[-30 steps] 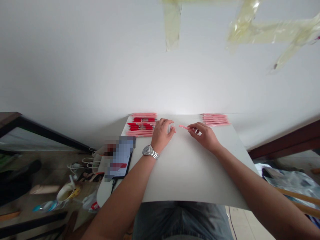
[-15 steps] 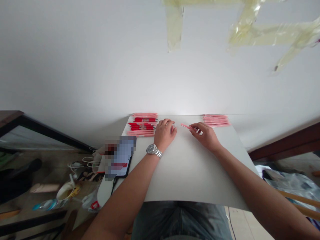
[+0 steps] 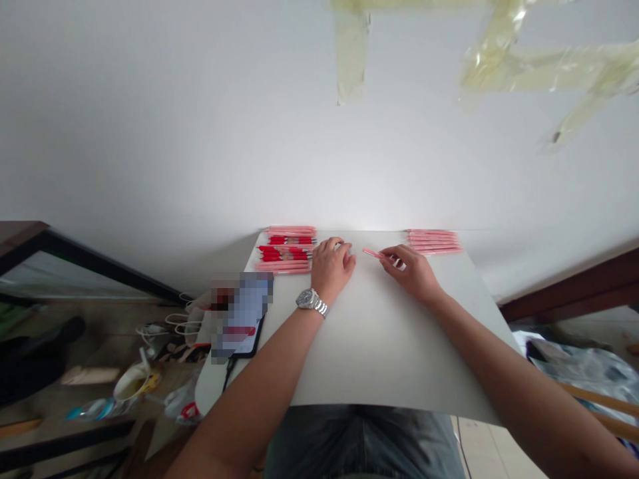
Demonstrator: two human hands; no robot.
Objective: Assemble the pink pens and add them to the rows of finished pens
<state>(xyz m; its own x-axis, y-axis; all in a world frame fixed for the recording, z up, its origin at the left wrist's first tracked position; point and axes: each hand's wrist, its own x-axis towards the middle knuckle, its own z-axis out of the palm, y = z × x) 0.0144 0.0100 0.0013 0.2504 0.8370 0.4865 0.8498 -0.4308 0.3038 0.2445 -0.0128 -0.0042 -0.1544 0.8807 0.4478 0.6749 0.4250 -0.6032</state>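
My right hand (image 3: 407, 267) pinches a slim pink pen (image 3: 372, 253) between thumb and fingers, one end pointing left toward my other hand. My left hand (image 3: 332, 266), with a silver watch (image 3: 312, 303) on its wrist, hovers over the table with curled fingers. Its thumb and index finger come close together, and a faint pale bit shows between them, too small to name. Left of it lie red pens with silver tips (image 3: 287, 255) between rows of pink pens (image 3: 283, 266). Another row of pink pens (image 3: 433, 241) lies beyond my right hand.
A phone (image 3: 244, 319) with a cable lies at the left edge of the white table (image 3: 389, 352). The wall (image 3: 249, 133) rises directly behind the table. On the floor at left are a cup (image 3: 132, 382), a bottle (image 3: 94, 409) and cables. Plastic bags (image 3: 584, 362) lie at right.
Both hands keep nearly the same pose, and the pink pen stays in my right hand. The whole view has shifted slightly.
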